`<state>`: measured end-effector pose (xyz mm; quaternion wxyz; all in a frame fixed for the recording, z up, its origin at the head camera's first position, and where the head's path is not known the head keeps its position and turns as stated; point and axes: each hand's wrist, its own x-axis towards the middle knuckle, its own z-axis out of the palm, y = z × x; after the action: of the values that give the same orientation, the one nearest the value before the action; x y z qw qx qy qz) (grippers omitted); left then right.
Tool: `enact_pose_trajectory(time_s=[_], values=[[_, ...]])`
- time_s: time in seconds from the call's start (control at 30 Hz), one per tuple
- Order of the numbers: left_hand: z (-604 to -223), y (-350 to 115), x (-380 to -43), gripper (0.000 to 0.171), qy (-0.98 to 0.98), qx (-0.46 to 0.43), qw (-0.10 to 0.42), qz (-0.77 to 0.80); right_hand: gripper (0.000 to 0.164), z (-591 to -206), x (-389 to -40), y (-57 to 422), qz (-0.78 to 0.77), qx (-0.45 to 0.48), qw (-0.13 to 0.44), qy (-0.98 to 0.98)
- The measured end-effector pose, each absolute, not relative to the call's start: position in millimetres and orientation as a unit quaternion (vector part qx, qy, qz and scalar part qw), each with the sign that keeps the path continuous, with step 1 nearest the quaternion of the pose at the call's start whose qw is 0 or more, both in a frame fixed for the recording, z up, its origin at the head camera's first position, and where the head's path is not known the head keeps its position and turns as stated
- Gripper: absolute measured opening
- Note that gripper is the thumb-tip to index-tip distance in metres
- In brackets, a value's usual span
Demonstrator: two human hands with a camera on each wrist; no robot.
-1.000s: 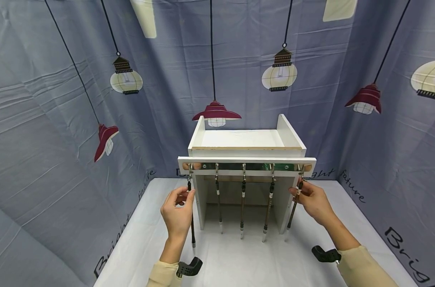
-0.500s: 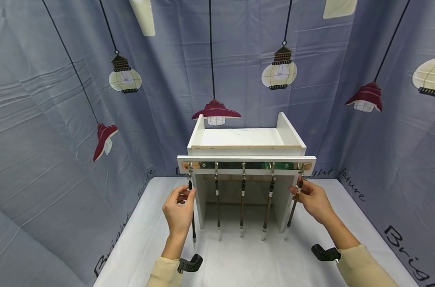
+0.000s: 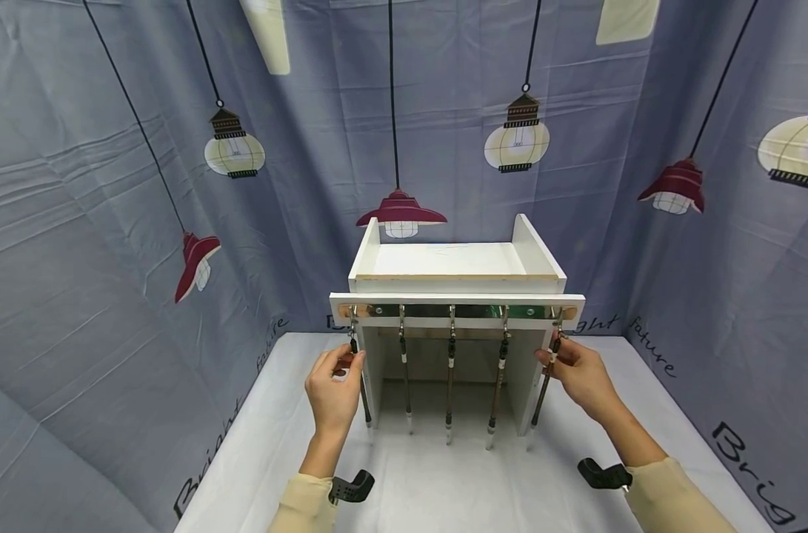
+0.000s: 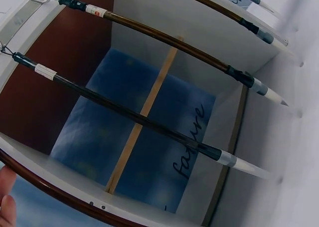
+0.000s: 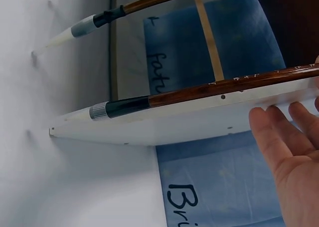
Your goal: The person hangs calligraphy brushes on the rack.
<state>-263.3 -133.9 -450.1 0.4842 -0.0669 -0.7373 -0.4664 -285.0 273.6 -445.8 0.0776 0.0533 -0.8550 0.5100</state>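
Several calligraphy brushes hang tip-down from hooks on the front rail of a white wooden stand. My left hand pinches the leftmost brush near its top, just under the hook. Two of its fingertips show at the left wrist view's edge, beside a reddish-brown shaft. At the other end, my right hand pinches the upper part of the rightmost brush. In the right wrist view the other fingers lie along the outside of the stand; the pinch is mostly cut off at the edge.
Between the hands hang three more brushes, including the middle brush, over the stand's hollow front. An open tray tops the stand. The white tabletop lies beneath, with a blue-grey printed cloth behind and at the sides.
The lower end of the leftmost brush has swung right and back, towards the stand's leg. My left hand has shifted slightly right; my right hand has stayed at the rightmost brush.
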Motion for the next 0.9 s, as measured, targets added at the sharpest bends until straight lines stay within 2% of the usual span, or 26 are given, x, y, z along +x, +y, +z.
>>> enact_pose_trajectory(time_s=[0.27,0.53,0.67,0.9], values=[[-449.1,-138.7,-266.4,0.018,-0.751,-0.077,0.472,-0.455,0.066,-443.8,-287.2,276.0,0.5,0.064,0.071,-0.861],[-448.5,-165.3,-271.5,0.023,-0.772,-0.132,0.453,-0.425,0.077,-437.7,-286.7,284.1,0.428,0.072,0.059,-0.899],[-447.9,-181.4,-271.6,0.024,-0.804,-0.152,0.411,-0.401,0.08,-434.8,-284.3,290.2,0.379,0.072,0.037,-0.922],[-446.7,-202.7,-270.3,0.028,-0.882,-0.134,0.304,-0.335,0.082,-426.5,-280.5,296.2,0.3,0.082,0.027,-0.95]])
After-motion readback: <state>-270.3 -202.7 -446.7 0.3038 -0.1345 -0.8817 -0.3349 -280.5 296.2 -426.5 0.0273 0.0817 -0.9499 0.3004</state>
